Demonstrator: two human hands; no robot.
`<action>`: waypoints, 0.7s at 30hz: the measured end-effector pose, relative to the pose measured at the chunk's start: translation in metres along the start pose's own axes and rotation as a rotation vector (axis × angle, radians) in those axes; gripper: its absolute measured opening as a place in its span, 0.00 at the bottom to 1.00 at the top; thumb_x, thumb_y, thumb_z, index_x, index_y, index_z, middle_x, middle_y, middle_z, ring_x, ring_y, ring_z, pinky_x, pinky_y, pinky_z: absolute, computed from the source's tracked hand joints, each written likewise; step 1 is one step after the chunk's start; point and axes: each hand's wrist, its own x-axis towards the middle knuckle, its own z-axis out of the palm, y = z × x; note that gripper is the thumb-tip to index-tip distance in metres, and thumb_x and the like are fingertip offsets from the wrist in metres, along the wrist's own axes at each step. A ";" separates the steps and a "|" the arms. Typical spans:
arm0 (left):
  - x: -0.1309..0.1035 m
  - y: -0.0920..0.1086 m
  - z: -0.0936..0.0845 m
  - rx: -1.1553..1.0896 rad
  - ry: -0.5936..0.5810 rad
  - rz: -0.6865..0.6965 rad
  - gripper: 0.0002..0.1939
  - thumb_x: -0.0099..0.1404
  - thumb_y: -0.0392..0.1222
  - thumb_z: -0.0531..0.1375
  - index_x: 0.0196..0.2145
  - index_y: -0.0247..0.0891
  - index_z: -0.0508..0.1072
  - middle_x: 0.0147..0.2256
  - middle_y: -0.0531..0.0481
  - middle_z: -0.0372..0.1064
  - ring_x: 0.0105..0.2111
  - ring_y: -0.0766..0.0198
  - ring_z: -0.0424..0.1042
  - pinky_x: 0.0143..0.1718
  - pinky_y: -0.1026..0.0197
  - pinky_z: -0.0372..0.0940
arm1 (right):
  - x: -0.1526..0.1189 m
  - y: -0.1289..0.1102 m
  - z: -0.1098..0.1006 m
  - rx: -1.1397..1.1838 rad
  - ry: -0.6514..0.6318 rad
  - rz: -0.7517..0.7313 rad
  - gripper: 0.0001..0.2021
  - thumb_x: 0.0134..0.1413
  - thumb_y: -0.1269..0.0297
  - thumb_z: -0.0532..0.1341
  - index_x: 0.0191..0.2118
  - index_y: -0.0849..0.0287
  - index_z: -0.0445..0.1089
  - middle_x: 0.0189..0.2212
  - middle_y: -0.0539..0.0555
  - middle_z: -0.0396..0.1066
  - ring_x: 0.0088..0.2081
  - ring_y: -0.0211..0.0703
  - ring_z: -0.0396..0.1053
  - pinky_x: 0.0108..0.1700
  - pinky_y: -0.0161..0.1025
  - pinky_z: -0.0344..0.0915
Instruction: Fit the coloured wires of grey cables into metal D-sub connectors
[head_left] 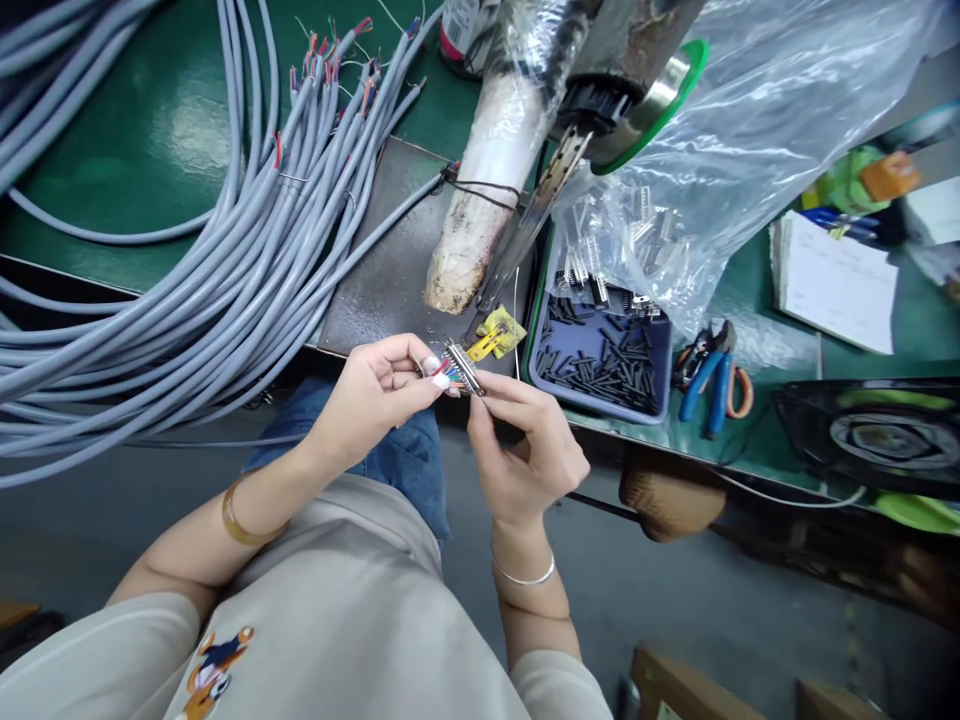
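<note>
My left hand (390, 385) pinches thin coloured wires (444, 372) between thumb and fingers. At the ends of those wires is a metal multi-pin connector (465, 368), tilted, with my right hand (525, 435) closed on its lower end. Both hands are close together at the bench's front edge, below a yellow piece (491, 338) and the tip of a metal soldering fixture (536, 220). Left of that fixture hangs a burnt, plastic-wrapped white tube (487, 170). Whether the wires are joined to the pins is too small to tell.
Grey cables (262, 270) with stripped ends cover the left of the green bench (180, 110). Right of my hands, a blue tray (664, 400) holds black sleeves and bagged connectors. Beyond are blue-handled cutters (720, 385), a paper pad (836, 285) and a black fan-like object (885, 437).
</note>
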 end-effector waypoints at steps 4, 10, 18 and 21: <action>0.003 0.000 0.005 0.033 0.068 0.085 0.09 0.52 0.36 0.68 0.26 0.35 0.70 0.21 0.57 0.69 0.14 0.79 0.54 0.14 0.72 0.48 | 0.004 0.003 0.008 -0.007 0.028 -0.020 0.10 0.56 0.78 0.68 0.37 0.55 0.71 0.40 0.52 0.83 0.39 0.39 0.82 0.42 0.35 0.78; 0.010 0.002 0.009 0.074 0.093 0.174 0.07 0.52 0.33 0.65 0.25 0.36 0.69 0.19 0.61 0.63 0.14 0.80 0.53 0.14 0.73 0.47 | 0.007 0.007 0.011 -0.011 0.031 -0.042 0.10 0.56 0.78 0.67 0.37 0.56 0.70 0.41 0.55 0.83 0.40 0.40 0.82 0.43 0.35 0.78; 0.016 0.006 0.011 0.105 0.097 0.199 0.07 0.51 0.31 0.65 0.24 0.36 0.69 0.20 0.60 0.64 0.14 0.80 0.54 0.14 0.73 0.47 | 0.012 0.012 0.013 -0.028 0.041 -0.060 0.09 0.57 0.77 0.67 0.38 0.55 0.71 0.41 0.53 0.83 0.38 0.39 0.82 0.42 0.36 0.78; 0.016 0.008 0.011 0.106 0.085 0.219 0.07 0.52 0.30 0.64 0.24 0.36 0.69 0.18 0.61 0.61 0.14 0.80 0.53 0.14 0.73 0.47 | 0.013 0.012 0.012 -0.040 0.048 -0.072 0.09 0.57 0.76 0.68 0.39 0.55 0.72 0.41 0.52 0.83 0.38 0.40 0.82 0.43 0.36 0.79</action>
